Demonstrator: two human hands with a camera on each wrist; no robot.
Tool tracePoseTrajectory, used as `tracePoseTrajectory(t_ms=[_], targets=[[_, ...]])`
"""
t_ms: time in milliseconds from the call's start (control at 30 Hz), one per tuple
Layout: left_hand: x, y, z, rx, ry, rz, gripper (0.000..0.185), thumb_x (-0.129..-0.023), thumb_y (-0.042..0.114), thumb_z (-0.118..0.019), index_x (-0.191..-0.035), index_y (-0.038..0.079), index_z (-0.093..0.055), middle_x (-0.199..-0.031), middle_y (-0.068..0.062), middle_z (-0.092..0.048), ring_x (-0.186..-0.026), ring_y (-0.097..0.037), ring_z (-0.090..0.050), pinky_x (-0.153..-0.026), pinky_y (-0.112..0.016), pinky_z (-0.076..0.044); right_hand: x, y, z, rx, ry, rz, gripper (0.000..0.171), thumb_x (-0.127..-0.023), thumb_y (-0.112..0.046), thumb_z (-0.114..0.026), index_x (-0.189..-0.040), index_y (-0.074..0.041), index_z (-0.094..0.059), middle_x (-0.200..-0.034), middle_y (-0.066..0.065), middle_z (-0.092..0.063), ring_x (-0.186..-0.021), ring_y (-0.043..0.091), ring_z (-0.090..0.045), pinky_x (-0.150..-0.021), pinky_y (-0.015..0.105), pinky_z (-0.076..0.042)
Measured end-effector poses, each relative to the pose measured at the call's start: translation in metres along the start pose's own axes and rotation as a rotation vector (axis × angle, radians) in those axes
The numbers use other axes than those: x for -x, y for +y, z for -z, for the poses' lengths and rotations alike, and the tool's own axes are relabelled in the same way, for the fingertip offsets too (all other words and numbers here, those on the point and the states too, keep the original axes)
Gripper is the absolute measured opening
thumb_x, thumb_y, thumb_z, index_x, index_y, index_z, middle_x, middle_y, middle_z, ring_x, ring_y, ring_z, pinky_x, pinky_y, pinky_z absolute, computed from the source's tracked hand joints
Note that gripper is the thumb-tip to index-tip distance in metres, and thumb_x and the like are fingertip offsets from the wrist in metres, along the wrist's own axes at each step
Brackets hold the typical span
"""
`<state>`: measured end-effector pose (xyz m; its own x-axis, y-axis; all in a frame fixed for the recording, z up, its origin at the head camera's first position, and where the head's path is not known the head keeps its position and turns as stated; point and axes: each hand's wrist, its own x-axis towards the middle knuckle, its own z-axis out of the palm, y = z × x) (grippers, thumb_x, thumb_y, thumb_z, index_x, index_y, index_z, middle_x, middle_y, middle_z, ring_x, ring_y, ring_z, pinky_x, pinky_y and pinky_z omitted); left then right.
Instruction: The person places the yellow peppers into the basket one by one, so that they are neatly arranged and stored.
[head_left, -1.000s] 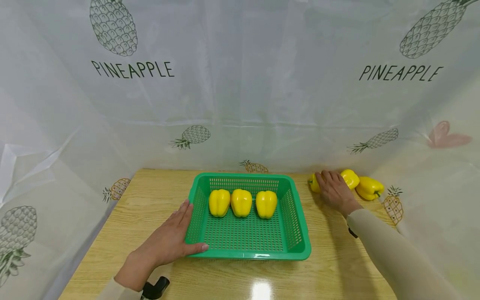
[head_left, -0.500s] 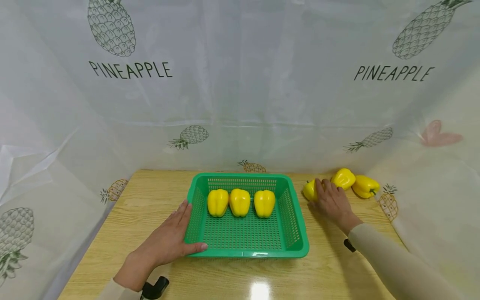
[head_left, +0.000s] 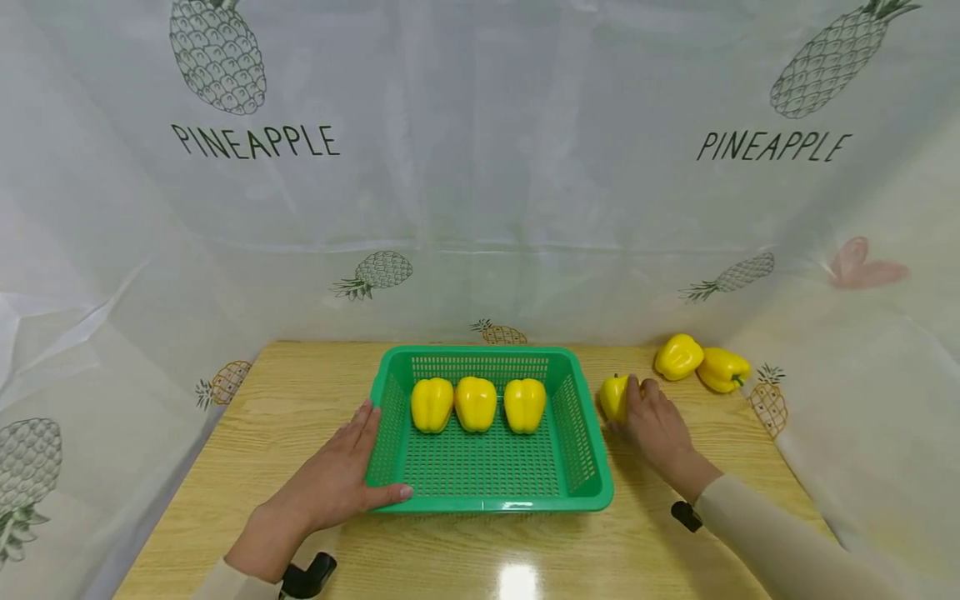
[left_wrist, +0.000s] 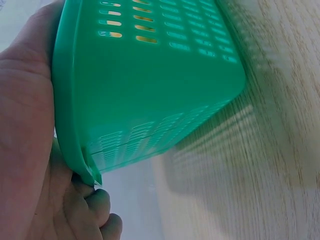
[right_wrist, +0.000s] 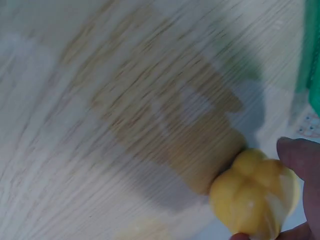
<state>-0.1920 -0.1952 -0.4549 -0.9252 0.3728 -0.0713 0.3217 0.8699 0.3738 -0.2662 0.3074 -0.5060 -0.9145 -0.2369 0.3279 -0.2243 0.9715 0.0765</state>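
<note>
Right fingers (head_left: 636, 400) apparently pinch a pepper (head_left: 612, 398), now drawn alone to the basket's (head_left: 525, 505) three o'clock (left fingers (head_left: 366, 427) straight along nine).

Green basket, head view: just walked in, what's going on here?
A person is gripping a yellow pepper with the right hand, outside the right side of the green basket. The left hand rests against the basket's near left corner. Three peppers sit in a row inside. Two more peppers lie on the table at its far right. Can't tell whether the gripped one is off the table.
</note>
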Motion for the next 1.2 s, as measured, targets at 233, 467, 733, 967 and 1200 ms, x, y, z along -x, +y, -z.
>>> tracePoseTrajectory(t_ms=[233,467,733,967,1200], targets=[[0.000,-0.001,0.001,-0.002,0.002,-0.005,0.132,-0.084,0.089,-0.058,-0.166,-0.006,-0.015,-0.175,-0.026,-0.009,-0.157,-0.050,-0.025,-0.122,-0.066,-0.034,0.004,0.000,0.025,0.032,-0.054,-0.014,0.094,-0.080,-0.047,-0.091,-0.139,0.013,-0.049,-0.124,0.034,-0.058,-0.101,0.049,-0.065,-0.084,0.064,-0.051],[0.000,-0.001,0.001,-0.027,0.022,-0.011,0.133,-0.084,0.090,-0.057,-0.166,-0.007,-0.017,-0.174,-0.027,-0.012,-0.157,-0.050,-0.025,-0.123,-0.066,-0.031,-0.002,0.021,0.035,0.095,-0.134,0.154,0.110,-0.073,-0.052,-0.095,-0.151,0.008,-0.046,-0.149,0.031,-0.051,-0.134,0.050,-0.051,-0.110,0.075,-0.039],[-0.001,0.001,0.002,-0.063,0.051,-0.040,0.131,-0.084,0.087,-0.059,-0.164,-0.010,-0.022,-0.172,-0.030,-0.019,-0.158,-0.048,-0.024,-0.127,-0.063,-0.026,-0.013,0.032,0.025,0.109,-0.196,0.224,0.117,-0.072,-0.054,-0.095,-0.157,0.005,-0.040,-0.154,0.027,-0.048,-0.142,0.047,-0.045,-0.117,0.074,-0.034],[-0.002,0.000,0.001,-0.062,0.047,-0.039,0.131,-0.085,0.087,-0.059,-0.164,-0.009,-0.020,-0.172,-0.030,-0.018,-0.159,-0.047,-0.023,-0.128,-0.062,-0.025,-0.020,0.033,0.014,0.109,-0.235,0.214,0.119,-0.075,-0.058,-0.092,-0.158,0.005,-0.036,-0.156,0.026,-0.047,-0.141,0.047,-0.046,-0.112,0.072,-0.040],[-0.002,0.000,-0.001,-0.064,0.048,-0.041,0.130,-0.085,0.087,-0.059,-0.164,-0.009,-0.021,-0.172,-0.030,-0.018,-0.160,-0.046,-0.022,-0.128,-0.062,-0.026,-0.022,0.031,0.008,0.110,-0.247,0.196,0.114,-0.077,-0.057,-0.091,-0.157,0.006,-0.039,-0.153,0.027,-0.050,-0.137,0.047,-0.050,-0.107,0.070,-0.044]])
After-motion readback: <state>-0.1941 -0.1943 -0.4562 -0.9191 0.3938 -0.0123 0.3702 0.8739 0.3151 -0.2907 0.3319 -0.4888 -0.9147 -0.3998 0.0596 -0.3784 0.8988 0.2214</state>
